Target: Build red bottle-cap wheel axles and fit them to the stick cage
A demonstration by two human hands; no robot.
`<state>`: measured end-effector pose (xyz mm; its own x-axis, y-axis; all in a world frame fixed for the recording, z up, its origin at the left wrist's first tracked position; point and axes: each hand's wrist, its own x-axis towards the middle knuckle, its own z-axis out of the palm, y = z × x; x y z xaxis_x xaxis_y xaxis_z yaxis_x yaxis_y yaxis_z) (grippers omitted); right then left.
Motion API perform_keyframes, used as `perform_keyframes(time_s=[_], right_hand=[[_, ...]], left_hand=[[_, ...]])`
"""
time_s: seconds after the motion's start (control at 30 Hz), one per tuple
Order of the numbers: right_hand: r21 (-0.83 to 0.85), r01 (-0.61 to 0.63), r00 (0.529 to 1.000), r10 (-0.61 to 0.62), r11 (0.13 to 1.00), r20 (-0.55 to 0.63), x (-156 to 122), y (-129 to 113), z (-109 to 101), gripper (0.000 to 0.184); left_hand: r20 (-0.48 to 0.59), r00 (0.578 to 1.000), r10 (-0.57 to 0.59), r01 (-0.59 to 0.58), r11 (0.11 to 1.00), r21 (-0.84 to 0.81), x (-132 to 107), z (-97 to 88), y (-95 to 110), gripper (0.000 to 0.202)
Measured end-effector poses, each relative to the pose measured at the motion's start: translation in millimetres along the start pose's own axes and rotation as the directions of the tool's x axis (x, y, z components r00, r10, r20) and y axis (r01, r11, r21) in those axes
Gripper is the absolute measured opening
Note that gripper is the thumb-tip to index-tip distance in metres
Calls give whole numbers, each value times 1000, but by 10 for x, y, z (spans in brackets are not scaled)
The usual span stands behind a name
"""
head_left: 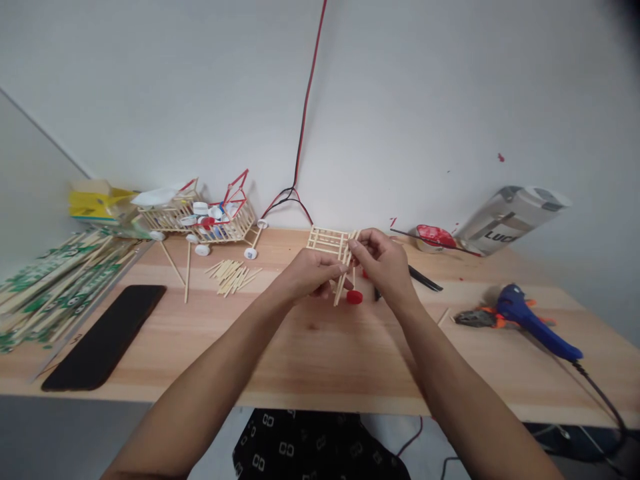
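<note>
Near the middle of the table, both hands are closed on a small frame of pale wooden sticks (326,239). My left hand (313,275) grips its near left side, fingers partly hidden beneath. With thumb and fingers pinched, my right hand (383,263) holds the upper right end, where long sticks slant toward me. A red bottle cap (355,297) sits at the lower end of a stick just below the hands. To the left lies a loose pile of short cut sticks (233,276).
Two stick carts (227,230) with white cap wheels stand at the back left, holding caps. Packaged sticks (65,287) and a black phone (107,337) lie left. At right are pliers (475,318), a blue glue gun (537,323), a red-painted cup (435,237) and a silver bag (515,220).
</note>
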<state>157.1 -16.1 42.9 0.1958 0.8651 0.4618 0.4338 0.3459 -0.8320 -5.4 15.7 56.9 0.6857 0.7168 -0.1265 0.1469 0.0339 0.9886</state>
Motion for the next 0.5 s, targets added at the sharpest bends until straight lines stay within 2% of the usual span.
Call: perform_keyframes(time_s=[0.17, 0.33, 0.5], right_hand=[[8, -10, 1000, 10, 1000, -22, -10, -20, 30, 18], [22, -55, 995, 53, 998, 83, 12, -37, -3, 24], [-59, -18, 990, 26, 998, 140, 58, 10, -32, 25]], left_hand=[[-41, 999, -28, 27, 999, -41, 5, 27, 5, 17], [-40, 999, -23, 20, 998, -62, 1, 38, 29, 17], [-38, 999, -24, 22, 998, -56, 24, 16, 5, 16]])
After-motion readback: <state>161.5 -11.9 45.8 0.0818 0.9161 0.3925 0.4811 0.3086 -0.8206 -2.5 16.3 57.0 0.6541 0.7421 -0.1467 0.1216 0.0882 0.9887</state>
